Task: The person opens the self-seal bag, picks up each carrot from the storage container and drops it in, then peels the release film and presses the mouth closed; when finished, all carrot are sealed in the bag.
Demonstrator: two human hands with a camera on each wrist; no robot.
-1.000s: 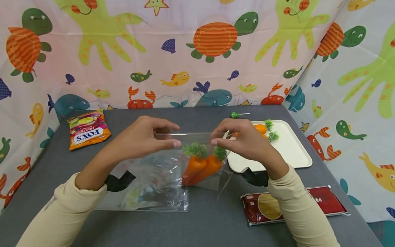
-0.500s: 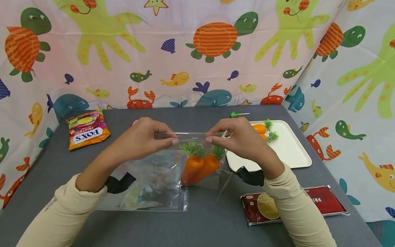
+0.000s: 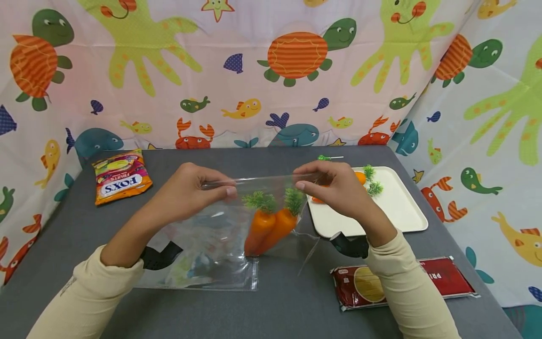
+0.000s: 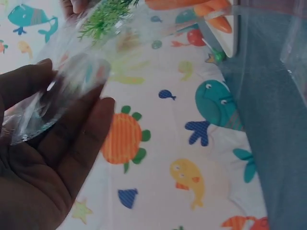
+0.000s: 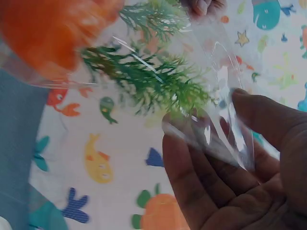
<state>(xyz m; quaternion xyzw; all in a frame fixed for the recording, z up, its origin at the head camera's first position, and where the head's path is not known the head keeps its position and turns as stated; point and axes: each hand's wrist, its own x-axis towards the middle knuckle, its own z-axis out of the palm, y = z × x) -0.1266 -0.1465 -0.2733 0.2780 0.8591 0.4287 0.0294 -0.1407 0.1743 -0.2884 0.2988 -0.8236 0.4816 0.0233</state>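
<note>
Pinched at its top edge by the left hand and right hand, each grip narrow on the film, a clear bag with two toy carrots hangs above the tabletop. "FOX'S FRUITS" reads on the candy pouch; the red packet is partly hidden by the right sleeve, its writing unreadable.

Carrots in bag, tray right

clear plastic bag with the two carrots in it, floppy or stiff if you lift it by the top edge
Probably floppy: the clear plastic bag sags and creases below the rim that the left hand and right hand pinch. It likely hangs unevenly, as the carrots sit to one side. The glossy film may slip.
</note>
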